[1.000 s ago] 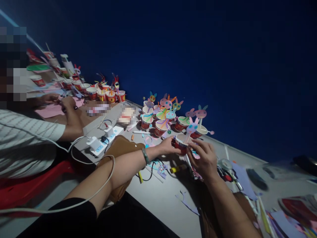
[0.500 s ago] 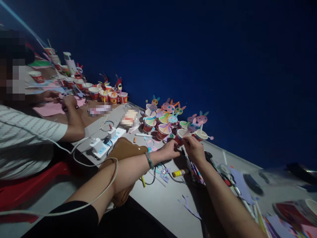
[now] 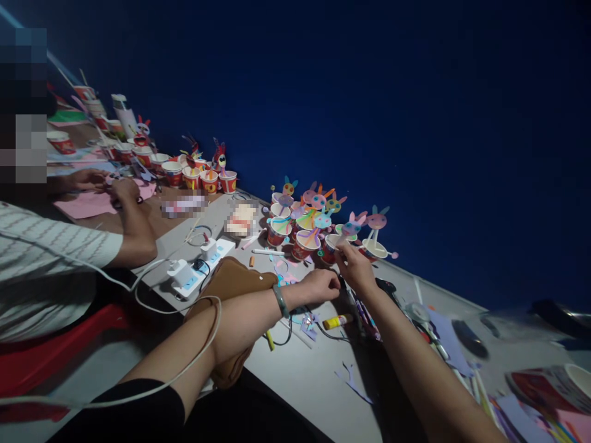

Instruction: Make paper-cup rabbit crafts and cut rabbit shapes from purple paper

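Observation:
My right hand [image 3: 356,267] is at the front of a red-and-white paper cup [image 3: 330,247], its thumb and fingers pinched at the lower part of a blue-grey paper rabbit figure [image 3: 353,226]. The fingers hide the exact point of contact. My left hand [image 3: 322,285] is low over the table just left of it, with fingers curled in; whether they hold anything is hidden. Beside the right hand, another cup [image 3: 373,249] bears a pink-and-teal rabbit figure [image 3: 377,220]. A yellow glue stick [image 3: 338,321] lies below the hands.
More cups with paper figures [image 3: 306,243] cluster at the wall. A white power strip [image 3: 203,271] and brown pouch [image 3: 231,283] are on the left. A white cable [image 3: 216,326] crosses my left forearm. At far left, a co-worker's hands [image 3: 120,187] are over pink paper [image 3: 87,204].
The blue-grey rabbit figure has moved slightly left and now stands more upright over the cup. My left hand has drawn down from the cup and its fingers have curled in.

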Motion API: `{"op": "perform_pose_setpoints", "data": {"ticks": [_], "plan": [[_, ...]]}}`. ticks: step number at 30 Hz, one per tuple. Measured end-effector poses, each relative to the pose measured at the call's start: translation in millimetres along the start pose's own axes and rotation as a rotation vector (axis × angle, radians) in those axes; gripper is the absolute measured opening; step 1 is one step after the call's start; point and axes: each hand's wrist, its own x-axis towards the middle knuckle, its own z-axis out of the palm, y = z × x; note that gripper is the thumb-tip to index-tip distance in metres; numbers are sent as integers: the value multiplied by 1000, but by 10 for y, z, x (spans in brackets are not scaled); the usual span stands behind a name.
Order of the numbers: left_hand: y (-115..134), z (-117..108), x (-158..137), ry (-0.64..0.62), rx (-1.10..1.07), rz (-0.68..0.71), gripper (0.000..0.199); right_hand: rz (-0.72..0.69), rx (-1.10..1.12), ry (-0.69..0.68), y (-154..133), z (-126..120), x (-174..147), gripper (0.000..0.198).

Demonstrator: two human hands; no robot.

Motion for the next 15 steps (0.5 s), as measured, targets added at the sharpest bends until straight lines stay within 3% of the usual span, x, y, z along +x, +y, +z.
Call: {"op": "perform_pose_setpoints", "data": {"ticks": [15], "plan": [[10,-19,-41,-33,83,55,24,-10,-56,24,-56,-94,-88,26]]}}
